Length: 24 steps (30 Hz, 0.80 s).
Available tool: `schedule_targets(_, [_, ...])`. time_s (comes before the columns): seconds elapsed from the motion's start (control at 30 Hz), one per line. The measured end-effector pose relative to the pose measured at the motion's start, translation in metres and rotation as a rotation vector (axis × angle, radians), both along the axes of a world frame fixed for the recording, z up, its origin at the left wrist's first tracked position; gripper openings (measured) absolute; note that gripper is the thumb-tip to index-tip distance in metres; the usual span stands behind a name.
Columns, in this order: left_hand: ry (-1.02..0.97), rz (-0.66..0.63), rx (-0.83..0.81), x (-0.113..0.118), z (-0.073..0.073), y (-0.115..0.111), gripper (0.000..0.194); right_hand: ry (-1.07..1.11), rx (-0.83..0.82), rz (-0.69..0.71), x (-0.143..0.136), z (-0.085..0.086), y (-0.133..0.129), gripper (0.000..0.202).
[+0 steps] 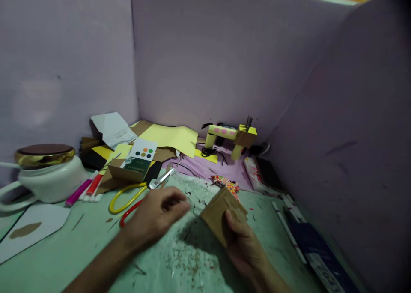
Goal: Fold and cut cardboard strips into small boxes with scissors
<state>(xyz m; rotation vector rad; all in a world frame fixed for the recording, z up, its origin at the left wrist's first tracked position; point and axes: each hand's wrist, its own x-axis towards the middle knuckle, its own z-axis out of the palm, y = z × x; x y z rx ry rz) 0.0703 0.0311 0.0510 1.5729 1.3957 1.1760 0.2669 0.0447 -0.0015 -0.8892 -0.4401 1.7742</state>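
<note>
My right hand grips a small folded piece of brown cardboard, thumb on its near face and the other fingers behind it. To the left, my left hand hovers above the table, slightly blurred. Its fingers are curled toward the thumb, and whatever they may hold is too small or hidden to make out. Beneath and behind this hand lie scissors with one yellow and one red handle loop, blades pointing away. Dark scraps and brown crumbs are scattered on the green tabletop between my hands.
At left stand a white teapot-like vessel and markers. Yellow paper, a small box and cardboard pile up behind. A yellow paper giraffe-like figure stands by the back wall. White sticks and a blue packet lie right.
</note>
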Motion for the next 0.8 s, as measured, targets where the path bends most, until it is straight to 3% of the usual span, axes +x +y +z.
schedule_targets(0.13, [0.421,0.333,-0.015,-0.057,-0.017,-0.005,0.026,0.020,-0.035,-0.068,0.003,-0.001,0.005,0.052])
schedule_targets(0.27, [0.864,0.289,-0.134,-0.073,-0.032,-0.011,0.034,0.005,-0.015,-0.075,0.000,-0.001,0.004,0.051])
schedule_targets(0.4, [1.081,0.227,-0.317,-0.063,-0.019,-0.006,0.046,-0.006,-0.037,-0.084,-0.001,-0.002,0.002,0.049])
schedule_targets(0.5, [1.048,0.203,-0.354,-0.060,-0.010,-0.004,0.052,-0.012,-0.039,-0.122,0.001,-0.003,0.003,0.049])
schedule_targets(0.57, [0.961,0.278,-0.361,-0.062,-0.008,-0.006,0.057,-0.009,-0.024,-0.131,0.003,-0.002,0.005,0.046])
schedule_targets(0.7, [0.565,0.467,-0.286,-0.061,-0.005,-0.012,0.054,0.013,0.000,-0.147,0.007,0.003,0.010,0.043])
schedule_targets(0.8, [0.368,0.370,-0.104,-0.047,0.005,-0.010,0.047,0.032,0.004,-0.201,0.010,0.007,0.012,0.044])
